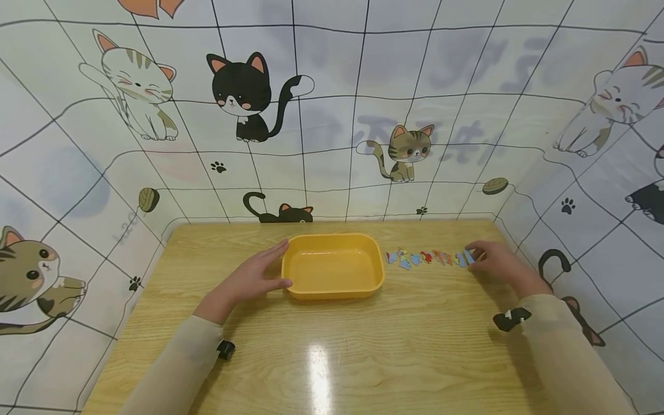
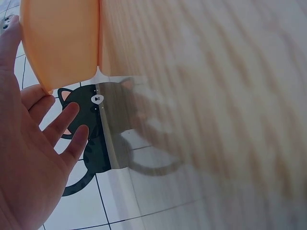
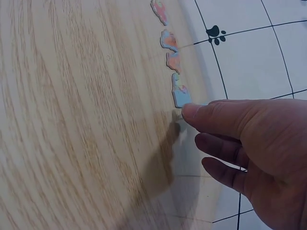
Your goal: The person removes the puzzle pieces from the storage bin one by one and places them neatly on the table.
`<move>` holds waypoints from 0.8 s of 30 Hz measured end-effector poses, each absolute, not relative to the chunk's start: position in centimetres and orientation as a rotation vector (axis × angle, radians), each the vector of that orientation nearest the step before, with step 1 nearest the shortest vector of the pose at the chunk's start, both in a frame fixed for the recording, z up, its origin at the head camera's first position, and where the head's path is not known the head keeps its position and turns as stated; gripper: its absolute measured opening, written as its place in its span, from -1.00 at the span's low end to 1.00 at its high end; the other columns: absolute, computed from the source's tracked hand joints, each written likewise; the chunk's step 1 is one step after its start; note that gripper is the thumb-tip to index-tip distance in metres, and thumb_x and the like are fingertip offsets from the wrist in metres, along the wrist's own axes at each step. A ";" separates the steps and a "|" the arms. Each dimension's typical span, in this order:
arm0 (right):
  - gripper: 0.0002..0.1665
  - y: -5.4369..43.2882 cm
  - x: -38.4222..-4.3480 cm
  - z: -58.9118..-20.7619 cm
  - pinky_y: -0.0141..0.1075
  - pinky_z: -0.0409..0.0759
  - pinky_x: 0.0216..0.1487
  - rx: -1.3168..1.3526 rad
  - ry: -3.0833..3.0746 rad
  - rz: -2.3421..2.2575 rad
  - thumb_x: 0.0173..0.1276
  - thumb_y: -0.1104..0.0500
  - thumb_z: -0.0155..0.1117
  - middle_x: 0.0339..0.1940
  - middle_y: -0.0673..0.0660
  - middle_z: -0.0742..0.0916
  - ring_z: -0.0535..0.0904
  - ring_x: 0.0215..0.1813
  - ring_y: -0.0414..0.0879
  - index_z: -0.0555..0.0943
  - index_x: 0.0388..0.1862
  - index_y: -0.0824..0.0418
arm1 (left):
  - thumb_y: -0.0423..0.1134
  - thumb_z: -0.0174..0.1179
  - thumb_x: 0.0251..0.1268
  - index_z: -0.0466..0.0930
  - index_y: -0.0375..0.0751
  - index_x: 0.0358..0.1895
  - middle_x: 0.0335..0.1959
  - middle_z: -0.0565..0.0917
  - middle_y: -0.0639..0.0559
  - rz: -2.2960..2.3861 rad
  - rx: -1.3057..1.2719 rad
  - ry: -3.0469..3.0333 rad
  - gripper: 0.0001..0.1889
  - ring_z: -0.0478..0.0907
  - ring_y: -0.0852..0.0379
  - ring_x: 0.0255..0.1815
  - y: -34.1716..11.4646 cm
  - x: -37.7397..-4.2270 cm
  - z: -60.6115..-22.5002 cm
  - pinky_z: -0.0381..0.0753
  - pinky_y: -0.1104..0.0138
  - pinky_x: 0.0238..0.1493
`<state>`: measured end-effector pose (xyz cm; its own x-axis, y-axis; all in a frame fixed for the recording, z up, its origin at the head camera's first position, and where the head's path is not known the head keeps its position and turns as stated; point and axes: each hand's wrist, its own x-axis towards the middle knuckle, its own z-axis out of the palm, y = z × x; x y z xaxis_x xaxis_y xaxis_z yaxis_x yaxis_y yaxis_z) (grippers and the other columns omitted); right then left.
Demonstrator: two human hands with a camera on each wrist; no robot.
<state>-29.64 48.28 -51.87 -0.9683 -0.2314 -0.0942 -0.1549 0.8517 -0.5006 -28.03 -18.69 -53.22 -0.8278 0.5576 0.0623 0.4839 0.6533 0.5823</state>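
Observation:
A yellow rectangular tray [image 1: 332, 295] sits on the wooden table, nothing in it. My left hand [image 1: 253, 271] is at its left end, thumb at the near left corner and fingertips at the far one. In the left wrist view those fingers are spread and fairly straight beside the tray wall [image 2: 60, 45]. Right of the tray runs a row of small flat puzzle pieces [image 1: 426, 257] printed in blue, red and orange. At the row's right end my right hand [image 1: 495, 262] pinches a light blue puzzle piece [image 1: 469, 256] between thumb and fingers; they mostly hide it in the right wrist view.
The light wooden table [image 1: 394, 346] ends at the back against a white cloth [image 1: 332, 127] with a grid and cartoon cats, which also hangs on both sides. Each sleeve carries a small black band [image 1: 512, 319] at the wrist.

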 end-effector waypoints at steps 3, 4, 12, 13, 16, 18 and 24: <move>-0.37 48.1 -29.7 -51.9 0.05 0.71 -0.03 -0.304 2.884 -0.747 0.35 0.32 0.64 -0.12 0.36 0.80 0.77 -0.08 0.23 0.61 0.31 0.54 | 0.41 0.38 0.42 0.09 -0.04 0.83 0.85 0.07 0.04 0.912 0.874 2.746 0.11 0.10 -0.22 0.79 -18.7 -28.0 -53.3 0.12 -0.23 0.73; -0.37 48.0 -29.7 -52.0 0.05 0.71 -0.03 -0.299 2.882 -0.742 0.35 0.32 0.64 -0.12 0.35 0.80 0.77 -0.08 0.22 0.61 0.31 0.55 | 0.41 0.38 0.42 0.09 -0.04 0.83 0.85 0.07 0.04 0.910 0.873 2.748 0.11 0.11 -0.22 0.79 -18.7 -28.0 -53.3 0.12 -0.23 0.72; -0.38 48.1 -29.6 -52.3 0.14 0.70 0.02 -0.278 2.873 -0.731 0.38 0.31 0.62 -0.14 0.31 0.79 0.76 -0.09 0.20 0.61 0.32 0.55 | 0.36 0.41 0.44 0.08 -0.05 0.83 0.85 0.06 0.04 0.915 0.861 2.743 0.10 0.10 -0.23 0.79 -18.6 -28.0 -53.2 0.12 -0.24 0.72; -0.38 48.1 -29.6 -52.3 0.13 0.70 0.02 -0.278 2.871 -0.737 0.38 0.31 0.62 -0.15 0.31 0.79 0.75 -0.09 0.19 0.61 0.32 0.55 | 0.36 0.40 0.44 0.08 -0.05 0.84 0.85 0.06 0.05 0.915 0.860 2.742 0.10 0.10 -0.23 0.79 -18.6 -28.0 -53.2 0.12 -0.24 0.72; -0.39 48.1 -29.5 -52.3 0.09 0.69 0.00 -0.276 2.864 -0.747 0.40 0.31 0.60 -0.15 0.30 0.79 0.75 -0.10 0.17 0.61 0.33 0.54 | 0.40 0.38 0.43 0.08 -0.05 0.83 0.85 0.06 0.04 0.912 0.861 2.742 0.11 0.10 -0.23 0.79 -18.6 -28.0 -53.2 0.12 -0.23 0.73; -0.39 48.2 -29.5 -52.3 0.07 0.69 0.00 -0.275 2.856 -0.750 0.41 0.31 0.59 -0.14 0.29 0.78 0.74 -0.09 0.16 0.60 0.34 0.54 | 0.41 0.37 0.43 0.08 -0.05 0.83 0.85 0.06 0.05 0.915 0.861 2.739 0.12 0.10 -0.23 0.79 -18.6 -27.9 -53.2 0.12 -0.24 0.72; -0.38 48.2 -29.5 -52.3 0.06 0.69 -0.01 -0.271 2.845 -0.765 0.43 0.29 0.58 -0.12 0.28 0.78 0.73 -0.06 0.17 0.60 0.37 0.52 | 0.41 0.37 0.43 0.09 -0.06 0.83 0.85 0.06 0.04 0.921 0.864 2.742 0.11 0.09 -0.24 0.79 -18.6 -27.8 -53.1 0.11 -0.24 0.73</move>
